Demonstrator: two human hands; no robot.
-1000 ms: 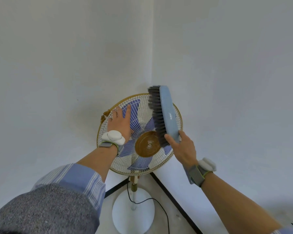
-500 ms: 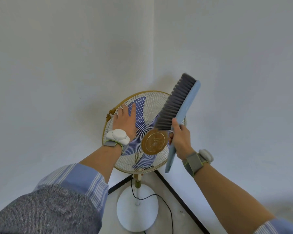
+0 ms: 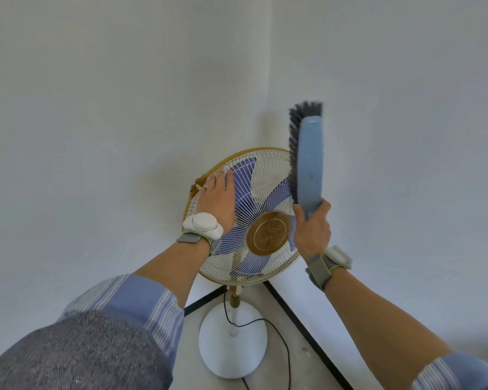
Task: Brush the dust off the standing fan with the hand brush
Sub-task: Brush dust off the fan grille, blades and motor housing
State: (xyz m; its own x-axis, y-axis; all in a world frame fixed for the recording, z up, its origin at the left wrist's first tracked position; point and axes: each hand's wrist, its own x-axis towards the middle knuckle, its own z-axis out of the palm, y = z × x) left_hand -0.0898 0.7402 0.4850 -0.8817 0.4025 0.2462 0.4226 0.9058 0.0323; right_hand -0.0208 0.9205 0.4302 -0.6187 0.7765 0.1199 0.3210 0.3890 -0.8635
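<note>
The standing fan (image 3: pixel 268 192) stands in a room corner, with a white wire grille, blue blades, a brown centre cap and a yellow rim. My left hand (image 3: pixel 217 197) lies flat, fingers together, on the upper left of the grille. My right hand (image 3: pixel 312 229) grips the handle of the light-blue hand brush (image 3: pixel 309 164) at the fan's right edge. The brush stands nearly upright, its dark bristles facing left and touching the grille's upper right. Its tip reaches above the fan rim.
White walls meet right behind the fan. A thin pole runs down to the round white base (image 3: pixel 233 342) on the floor. A black power cord (image 3: pixel 285 347) loops across the base and floor. Dark skirting lines run along both walls.
My right hand has swung the brush from tilted right to nearly upright, with its blue back now toward me and bristles at the grille's right side. The left hand stays on the grille.
</note>
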